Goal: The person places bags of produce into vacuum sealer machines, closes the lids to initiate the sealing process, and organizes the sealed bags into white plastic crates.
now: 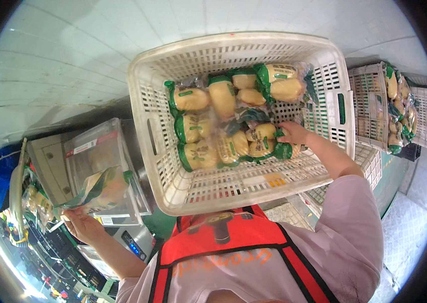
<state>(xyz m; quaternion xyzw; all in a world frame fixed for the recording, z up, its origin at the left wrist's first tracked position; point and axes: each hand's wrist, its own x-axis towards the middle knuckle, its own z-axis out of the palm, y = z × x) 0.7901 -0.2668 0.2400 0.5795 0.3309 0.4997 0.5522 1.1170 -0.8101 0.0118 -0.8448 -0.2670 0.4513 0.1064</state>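
A white slatted plastic crate (243,39) stands before me. In it lie several clear plastic bags of pale-yellow oblong produce (223,98), with green printed ends. My right hand (293,134) reaches over the crate's right side. Its fingers are curled on the green end of one bag (284,149) at the lower right of the rows. At the lower left, outside the crate, my left hand (80,227) pinches the edge of another green-and-clear bag (107,187). That bag hangs slanted, with a yellowish piece showing inside it.
To the right, a second crate (368,106) has more bagged produce (399,110) beside it. Left of the big crate are a clear plastic cover (92,151) and a device with a lit blue display (133,244). A pale wall (65,68) rises behind. Black crates (73,253) are at the lower left.
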